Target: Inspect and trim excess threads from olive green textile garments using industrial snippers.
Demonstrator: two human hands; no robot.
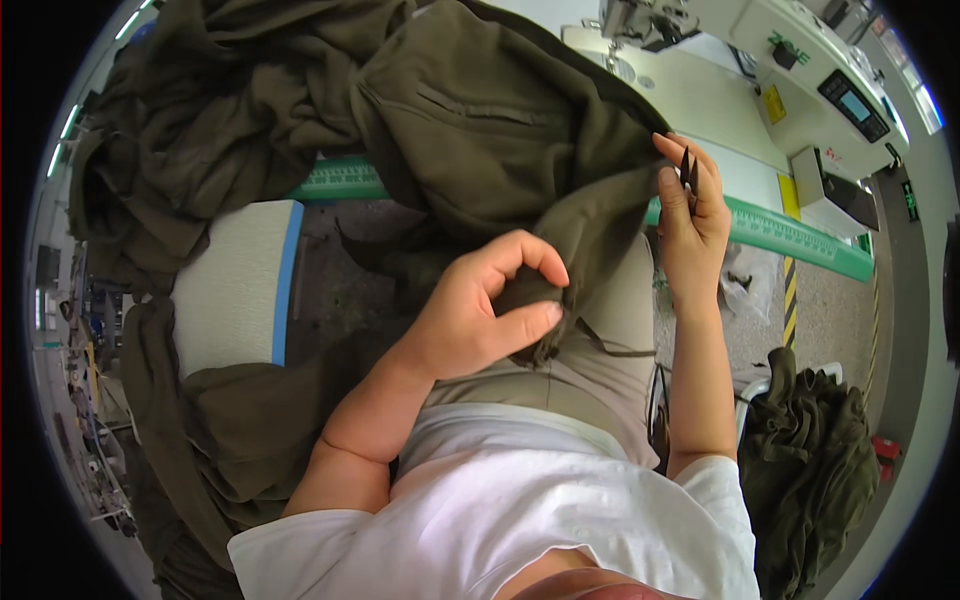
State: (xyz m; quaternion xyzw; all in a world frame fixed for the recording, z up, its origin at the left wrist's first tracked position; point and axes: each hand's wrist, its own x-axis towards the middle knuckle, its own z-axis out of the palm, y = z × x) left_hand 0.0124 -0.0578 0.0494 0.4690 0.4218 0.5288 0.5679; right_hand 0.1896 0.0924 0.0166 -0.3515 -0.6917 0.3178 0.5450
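An olive-green garment (pixel 490 110) of soft cloth, with a slit-like pocket seam, hangs off the table edge over my lap. My left hand (pixel 480 305) is curled round a lower part of it, thumb and forefinger bent towards each other at the cloth's rough end. Farther right and higher, my right hand (pixel 695 225) pinches the garment's edge between thumb and fingers. Dark pointed thread snips (pixel 689 170) also sit in that hand, blades pointing up and away. The cloth between the two hands slopes down to the left.
A white sewing machine (pixel 800 75) with a small screen stands at the far right. The table's green ruler-marked edge (pixel 800 237) runs across. At left is a white pad (pixel 235 285) with a blue edge amid more olive cloth. Garments are piled (pixel 810 460) at lower right.
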